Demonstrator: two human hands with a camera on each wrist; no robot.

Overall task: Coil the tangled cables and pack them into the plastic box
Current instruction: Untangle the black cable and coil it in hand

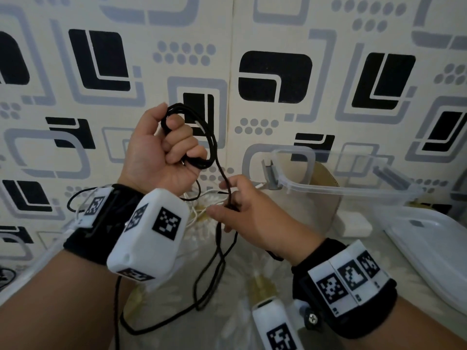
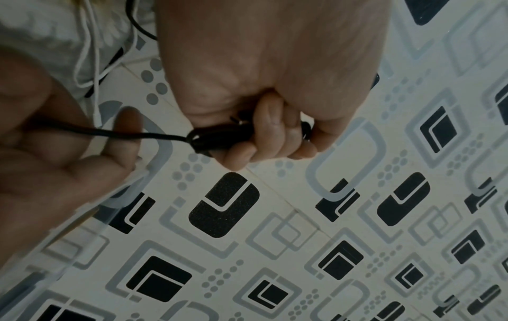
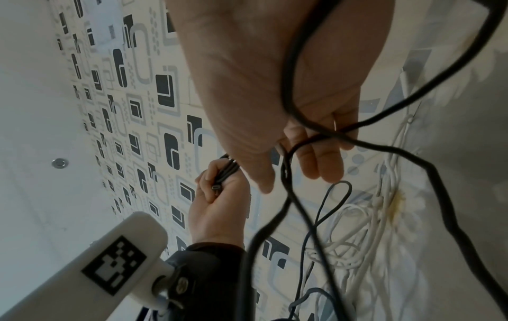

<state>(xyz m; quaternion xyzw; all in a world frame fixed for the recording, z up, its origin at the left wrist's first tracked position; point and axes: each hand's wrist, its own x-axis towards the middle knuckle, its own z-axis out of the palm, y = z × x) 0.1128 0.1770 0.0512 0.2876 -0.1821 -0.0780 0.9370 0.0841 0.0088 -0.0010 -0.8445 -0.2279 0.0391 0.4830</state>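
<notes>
My left hand (image 1: 177, 145) is raised in front of the wall, its fist gripping a small coil of black cable (image 1: 204, 163). From the coil one strand runs down to my right hand (image 1: 227, 200), which pinches it between thumb and fingers just above the table. Below that, the slack cable hangs in long loops (image 1: 217, 261) over the table. In the left wrist view the fist (image 2: 274, 134) wraps the coil (image 2: 211, 139). The right wrist view shows the strand (image 3: 291, 86) crossing my right fingers (image 3: 310, 156). The clear plastic box (image 1: 341, 190) stands open at the back right.
A tangle of white cables (image 1: 197, 210) lies on the flowered cloth under my hands, seen too as white cables (image 3: 354, 243). A white adapter (image 1: 353, 226) sits by the box. The box's lid (image 1: 429, 238) lies at the right. A patterned wall stands close behind.
</notes>
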